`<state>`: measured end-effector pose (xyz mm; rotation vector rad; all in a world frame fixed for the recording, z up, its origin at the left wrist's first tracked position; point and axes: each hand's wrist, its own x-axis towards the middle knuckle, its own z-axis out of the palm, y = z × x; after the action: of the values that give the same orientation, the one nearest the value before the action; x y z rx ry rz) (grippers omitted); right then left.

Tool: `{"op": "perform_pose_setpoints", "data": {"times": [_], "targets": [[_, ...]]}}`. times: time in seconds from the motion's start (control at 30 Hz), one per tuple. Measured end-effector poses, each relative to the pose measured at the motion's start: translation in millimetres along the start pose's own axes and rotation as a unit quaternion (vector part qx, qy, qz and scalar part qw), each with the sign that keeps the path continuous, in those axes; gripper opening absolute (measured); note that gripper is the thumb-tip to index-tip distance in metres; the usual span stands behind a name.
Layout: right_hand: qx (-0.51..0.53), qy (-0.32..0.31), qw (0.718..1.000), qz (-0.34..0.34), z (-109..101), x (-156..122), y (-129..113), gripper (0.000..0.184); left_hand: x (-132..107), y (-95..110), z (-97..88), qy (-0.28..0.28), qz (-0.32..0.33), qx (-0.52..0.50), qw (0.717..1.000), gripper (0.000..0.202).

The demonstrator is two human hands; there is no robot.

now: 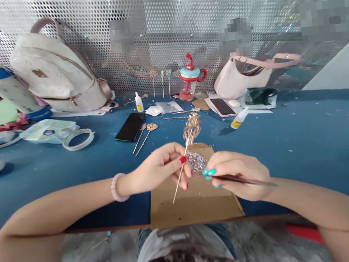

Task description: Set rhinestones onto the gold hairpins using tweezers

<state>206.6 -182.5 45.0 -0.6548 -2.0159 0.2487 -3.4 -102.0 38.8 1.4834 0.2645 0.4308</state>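
My left hand (168, 165) pinches the thin stem of a gold hairpin (192, 129), whose openwork ornamental head points up and away from me. In my right hand (240, 172) is a slim dark pair of tweezers (244, 180), gripped between the fingertips, its tip close to a pile of small sparkling rhinestones (197, 161). The rhinestones lie on a flat piece of cardboard (194, 203) at the table's front edge. Whether the tweezers hold a stone is too small to tell.
More gold hairpins (146, 138) lie beside a black phone (130, 127). Glue bottles (139, 102) stand or lean left and right. Behind are a white backpack (57, 72), a red-lidded cup (188, 82) and a pink handbag (240, 79). A tape roll (78, 140) lies left.
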Motion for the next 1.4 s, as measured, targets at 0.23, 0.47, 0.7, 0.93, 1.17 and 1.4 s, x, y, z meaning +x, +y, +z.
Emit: {"op": "perform_pose_setpoints", "data": {"times": [0.23, 0.47, 0.7, 0.93, 1.17, 1.4], "targets": [[-0.034, 0.076, 0.996, 0.045, 4.3, -3.9, 11.3, 0.02, -27.1, -38.6, 11.8, -0.101, -0.079, -0.148, 0.981, 0.024], [-0.069, 0.077, 0.994, 0.019, 4.3, -10.2, 21.2, 0.026, -23.4, -44.9, 8.1, -0.112, -0.066, -0.191, 0.973, 0.02], [-0.081, 0.062, 0.995, -0.003, 3.0, -8.5, 21.3, 0.024, -22.9, -47.1, 8.4, -0.109, -0.059, -0.191, 0.974, 0.017], [-0.09, 0.05, 0.994, -0.02, 1.4, -8.0, 20.3, 0.023, -21.2, -47.9, 8.0, -0.103, -0.058, -0.19, 0.975, 0.017], [-0.106, 0.034, 0.993, -0.045, 3.4, -7.0, 17.2, 0.019, -20.2, -47.4, 8.4, -0.1, -0.062, -0.187, 0.975, 0.019], [-0.124, 0.03, 0.989, -0.071, 1.9, -6.8, 16.5, 0.021, -20.6, -50.5, 7.2, -0.103, -0.056, -0.188, 0.975, 0.017]]}}
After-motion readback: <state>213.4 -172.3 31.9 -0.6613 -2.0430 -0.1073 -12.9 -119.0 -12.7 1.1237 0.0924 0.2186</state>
